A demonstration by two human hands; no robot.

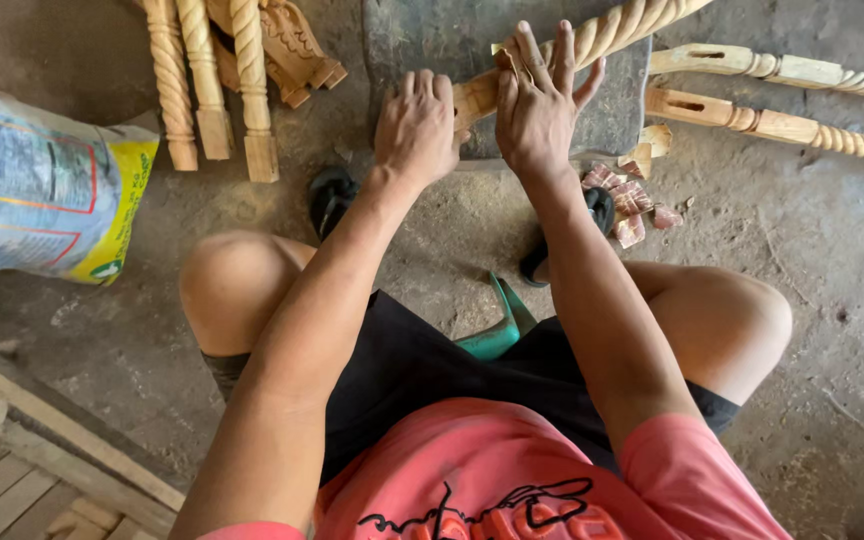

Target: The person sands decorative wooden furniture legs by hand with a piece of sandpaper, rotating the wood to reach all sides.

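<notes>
A twisted wooden spindle (592,40) is seen laid across a dark stone block (422,40) on the floor, its square end clasped by the left hand (417,125), while a scrap of sandpaper (508,58) is pressed flat against it by the open-fingered right hand (537,105).

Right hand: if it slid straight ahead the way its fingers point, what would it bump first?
The right hand already lies on the pale twisted wooden post. Past that, probably only the dark stone block and dirt floor, though depth is unclear.

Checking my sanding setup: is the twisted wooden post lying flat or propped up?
Propped: the twisted post rests slanted across the dark block, under both the left hand and right hand.
</notes>
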